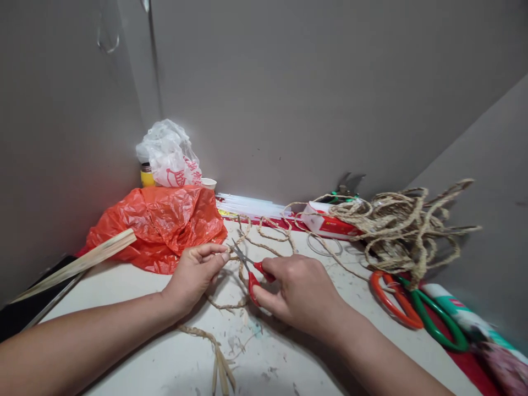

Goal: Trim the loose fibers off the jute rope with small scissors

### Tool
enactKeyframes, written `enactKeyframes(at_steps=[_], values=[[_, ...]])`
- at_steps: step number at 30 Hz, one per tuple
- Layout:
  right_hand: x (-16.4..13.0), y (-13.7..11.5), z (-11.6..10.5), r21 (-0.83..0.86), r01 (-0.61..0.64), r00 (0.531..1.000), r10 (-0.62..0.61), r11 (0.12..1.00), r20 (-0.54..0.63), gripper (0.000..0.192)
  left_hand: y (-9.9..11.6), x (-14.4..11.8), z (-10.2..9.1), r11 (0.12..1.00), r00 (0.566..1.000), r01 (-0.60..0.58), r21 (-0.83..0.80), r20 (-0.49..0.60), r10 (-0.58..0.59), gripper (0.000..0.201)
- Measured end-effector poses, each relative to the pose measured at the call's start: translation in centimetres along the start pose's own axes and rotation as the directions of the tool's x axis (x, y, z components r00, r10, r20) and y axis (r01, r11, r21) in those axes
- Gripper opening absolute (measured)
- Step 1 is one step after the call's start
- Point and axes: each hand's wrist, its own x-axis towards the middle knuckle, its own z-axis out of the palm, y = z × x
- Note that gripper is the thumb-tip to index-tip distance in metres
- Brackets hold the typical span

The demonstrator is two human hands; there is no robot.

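My right hand [299,289] grips small red-handled scissors [252,280], fingers in the loops and blades parted, pointing up and left. The blade tips are close to the fingertips of my left hand [198,274]. That hand pinches a braided straw cord [229,250] between thumb and forefinger. From there the cord loops over the white tabletop [157,352]. One stretch of braid [198,331] passes below my left wrist and ends in loose, flat strands [223,369]. Whether the blades touch the cord, I cannot tell.
A big coil of braided cord [396,225] lies at right, above large scissors with orange [388,308] and green [437,324] handles. At left are a red plastic bag [157,220], a white bag [169,148] and flat straw strips [91,261]. White sticks [251,206] line the grey wall.
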Motion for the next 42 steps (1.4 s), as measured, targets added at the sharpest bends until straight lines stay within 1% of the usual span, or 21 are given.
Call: enactKeyframes(at_steps=[2, 5, 15, 20, 25, 32, 38, 40, 42], values=[[0.0, -0.2, 0.0, -0.129, 0.027, 1.0, -0.025, 0.991, 0.017, 0.025, 0.0, 0.0, 0.1, 1.0, 1.0, -0.011, 0.007, -0.013, 0.011, 0.031], [0.1, -0.1, 0.1, -0.216, 0.049, 0.998, -0.039, 0.975, 0.05, 0.029, 0.0, -0.1, 0.1, 1.0, 1.0, -0.005, 0.009, -0.019, 0.005, 0.031], [0.0, -0.1, 0.3, -0.306, 0.084, 0.996, -0.069, 0.949, 0.059, 0.031, -0.1, 0.0, 0.0, 0.998, 0.999, -0.018, 0.053, -0.027, 0.019, 0.029], [0.0, 0.1, 0.6, -0.3, 0.106, 0.994, -0.088, 0.948, 0.071, 0.033, -0.1, 0.0, 0.0, 0.999, 0.999, -0.028, 0.041, -0.032, 0.03, 0.027], [0.0, 0.0, 0.6, -0.292, 0.105, 0.99, -0.072, 0.951, 0.122, 0.033, 0.0, 0.1, 0.0, 0.998, 0.999, -0.036, 0.049, -0.026, 0.037, 0.023], [-0.1, 0.1, 0.7, -0.212, 0.077, 0.986, -0.042, 0.974, 0.162, 0.031, 0.0, 0.1, 0.0, 0.999, 0.999, -0.018, 0.039, -0.046, 0.02, 0.023], [0.0, 0.3, 0.7, -0.145, 0.069, 0.989, -0.049, 0.987, 0.141, 0.03, -0.2, 0.3, -0.1, 0.999, 0.999, -0.023, 0.026, -0.036, 0.024, 0.023], [0.0, 0.4, 0.9, -0.12, 0.074, 0.992, -0.061, 0.99, 0.107, 0.03, -0.2, 0.4, -0.1, 1.0, 1.0, -0.015, 0.014, -0.027, 0.016, 0.023], [0.0, 0.7, 1.2, -0.097, 0.07, 0.997, -0.066, 0.993, 0.042, 0.031, -0.2, 0.4, -0.1, 1.0, 1.0, -0.007, -0.017, -0.01, 0.007, 0.022]])
